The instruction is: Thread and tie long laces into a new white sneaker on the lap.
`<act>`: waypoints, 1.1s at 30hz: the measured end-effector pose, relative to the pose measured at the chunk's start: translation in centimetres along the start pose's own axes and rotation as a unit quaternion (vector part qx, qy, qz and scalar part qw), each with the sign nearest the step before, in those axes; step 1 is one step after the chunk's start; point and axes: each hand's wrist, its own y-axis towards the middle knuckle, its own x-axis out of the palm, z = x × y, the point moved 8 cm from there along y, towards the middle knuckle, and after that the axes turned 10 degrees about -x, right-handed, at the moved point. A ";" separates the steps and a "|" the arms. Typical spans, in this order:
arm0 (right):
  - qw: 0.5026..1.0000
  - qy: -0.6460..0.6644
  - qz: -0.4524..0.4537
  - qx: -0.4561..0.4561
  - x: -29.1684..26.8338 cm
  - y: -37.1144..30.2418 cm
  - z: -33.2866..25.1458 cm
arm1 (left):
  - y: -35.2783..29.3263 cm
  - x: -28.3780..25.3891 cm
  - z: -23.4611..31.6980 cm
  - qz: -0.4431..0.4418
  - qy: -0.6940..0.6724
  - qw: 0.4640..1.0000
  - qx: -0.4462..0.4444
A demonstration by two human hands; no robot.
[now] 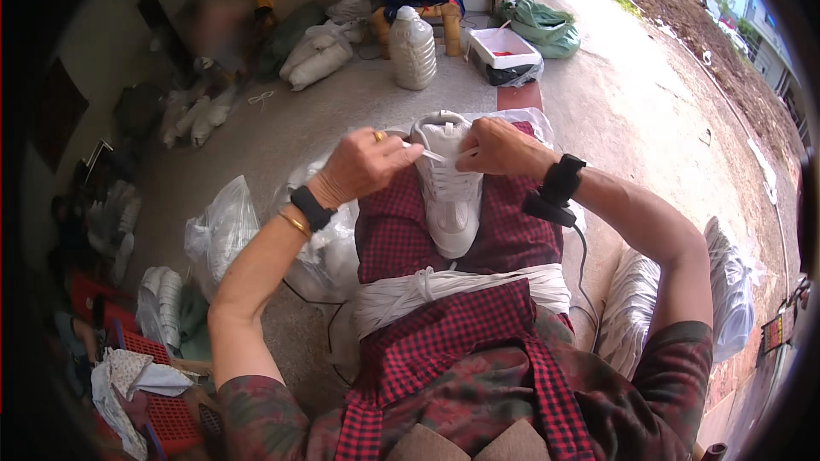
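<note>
A white sneaker (453,213) rests on my lap, its toe toward me and its heel opening away, on a red and black checked apron (389,235). My left hand (366,167), closed, pinches one end of the white shoelace (431,154) beside the tongue. On the other side of the tongue, my right hand (506,147) is closed on the lace as well, its fingertips close to the upper eyelets. Lower rows of lacing cross the front of the shoe. Across my lap, nearer my waist, lies a thick bundle of white laces (461,286).
Clear plastic bags (224,222) stand on the floor at my left. Stacked white shoes (628,299) sit at my right, with a cable nearby. Ahead are a large plastic bottle (413,49), a white tray (504,47) and a green sack (538,26). Red baskets (171,423) occupy the lower left.
</note>
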 end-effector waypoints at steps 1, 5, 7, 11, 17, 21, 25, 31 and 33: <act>1.000 0.002 0.001 0.005 0.0 -0.1 0.4 | 0.6 -0.5 -0.2 0.000 0.020 0.999 0.028; 1.000 0.017 -0.010 -0.013 -0.2 -0.6 0.2 | -1.9 1.0 -0.9 -0.098 0.035 0.995 0.011; 0.999 0.021 0.006 -0.041 -0.5 -1.3 -0.2 | -2.4 1.7 -1.5 -0.075 -0.053 0.991 -0.095; 0.987 -0.040 0.082 -0.136 -2.1 -3.3 -1.5 | -2.7 2.2 -2.4 -0.055 -0.242 0.917 -0.312; 0.951 -0.175 0.131 -0.220 -2.0 -5.9 -3.1 | -3.9 2.0 -3.0 -0.051 -0.172 0.936 -0.302; 0.953 -0.209 0.092 -0.200 -2.0 -7.6 -0.9 | -4.4 3.0 -3.1 -0.080 -0.176 0.933 -0.304; 0.946 -0.195 0.133 -0.224 -3.0 -9.7 0.5 | -5.0 2.2 -3.7 -0.091 -0.147 0.932 -0.319; 0.956 -0.251 0.112 -0.102 -8.0 -15.6 5.8 | -9.0 -4.4 -8.8 -0.095 -0.017 0.937 -0.335; 0.946 -0.288 0.138 -0.059 -11.8 -18.6 6.8 | -11.5 -8.5 -11.2 -0.077 0.031 0.932 -0.352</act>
